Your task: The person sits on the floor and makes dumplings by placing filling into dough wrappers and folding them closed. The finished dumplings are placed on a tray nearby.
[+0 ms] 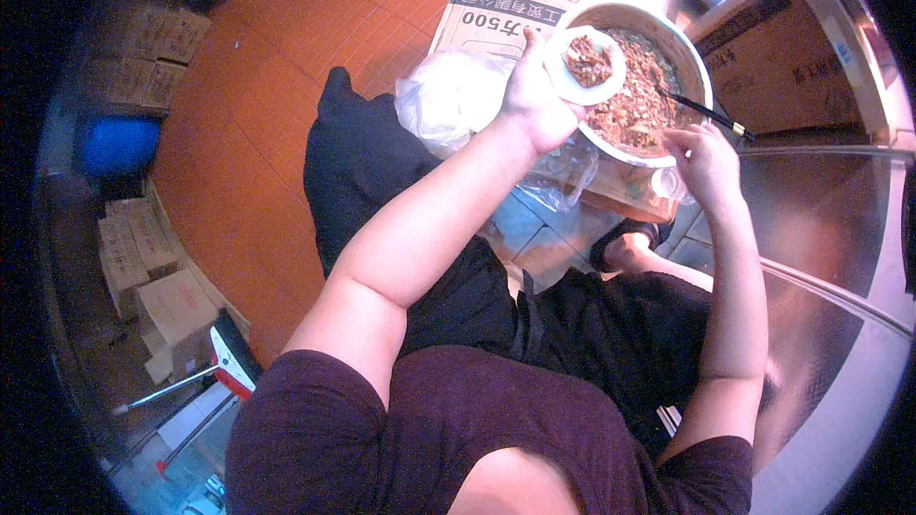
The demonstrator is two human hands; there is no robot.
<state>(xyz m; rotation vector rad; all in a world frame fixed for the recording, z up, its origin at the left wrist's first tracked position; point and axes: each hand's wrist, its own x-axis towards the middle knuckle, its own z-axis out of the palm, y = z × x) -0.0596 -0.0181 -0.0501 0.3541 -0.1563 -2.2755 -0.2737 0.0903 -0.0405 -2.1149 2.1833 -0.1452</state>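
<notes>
On the upturned palm of my left hand [537,104] lies a round, pale dough wrapper [583,89] with a mound of minced filling [590,62] at its centre. It is held over the left rim of a large white bowl [705,75]. Brown minced filling with green bits [633,96] fills the bowl. Dark chopsticks [705,114] rest across its right rim, tips in the filling. My right hand [708,161] hovers by the lower right rim, fingers bent and slightly apart, with nothing visible in them. Just below sits a small clear cup [667,184].
The bowl stands on a printed cardboard box [494,11], beside a white plastic bag [454,96]. More cartons stand at the right [783,71] and along the left wall [175,307]. A blue container [122,145] and a red-and-white squeegee [230,366] are at the left.
</notes>
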